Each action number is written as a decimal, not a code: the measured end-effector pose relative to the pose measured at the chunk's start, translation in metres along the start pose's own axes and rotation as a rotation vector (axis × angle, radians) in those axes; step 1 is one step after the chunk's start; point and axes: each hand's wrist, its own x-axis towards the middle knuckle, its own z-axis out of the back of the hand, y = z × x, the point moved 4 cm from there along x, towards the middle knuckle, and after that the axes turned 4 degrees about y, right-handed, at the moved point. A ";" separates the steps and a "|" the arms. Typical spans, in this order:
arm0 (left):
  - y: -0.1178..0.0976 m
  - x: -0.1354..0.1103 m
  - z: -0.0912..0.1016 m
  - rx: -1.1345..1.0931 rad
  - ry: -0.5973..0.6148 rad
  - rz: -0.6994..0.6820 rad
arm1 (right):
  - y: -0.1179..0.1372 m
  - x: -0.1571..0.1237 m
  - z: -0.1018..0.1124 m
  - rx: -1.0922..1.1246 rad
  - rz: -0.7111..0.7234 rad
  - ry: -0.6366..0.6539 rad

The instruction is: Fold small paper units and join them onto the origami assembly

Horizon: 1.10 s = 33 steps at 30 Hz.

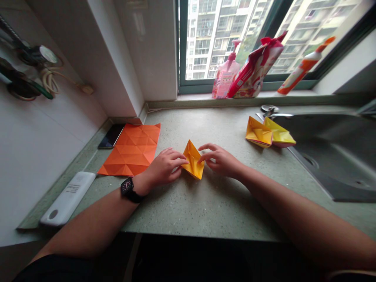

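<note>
A yellow-orange origami paper boat (194, 159) rests on the counter between my two hands, its pointed ends toward the window and toward me. My left hand (167, 164), with a black watch at the wrist, grips the boat's left side with fingertips and thumb. On the other side, my right hand (219, 158) holds the right edge; its index finger is raised a little off the paper and another fingertip reaches into the fold. Two more folded paper boats, one orange-yellow (258, 134) and one lighter yellow (280, 134), sit side by side near the sink.
A creased orange paper sheet (132, 150) lies on the left, by a dark phone (111, 136) and a white oblong device (69, 199). The steel sink (337, 156) is at right. A pink pump bottle (225, 78), red bag (255, 70) and orange-white bottle (301, 70) stand on the sill.
</note>
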 end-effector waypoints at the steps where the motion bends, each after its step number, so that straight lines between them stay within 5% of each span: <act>1: 0.000 0.000 0.000 0.021 0.013 -0.006 | -0.001 0.000 -0.001 -0.035 -0.004 0.014; 24: 0.001 0.004 -0.015 0.150 0.024 -0.158 | 0.006 -0.001 0.001 0.033 0.064 -0.101; 33: -0.004 0.004 -0.011 0.151 -0.136 -0.235 | 0.018 0.001 0.003 0.186 -0.018 -0.129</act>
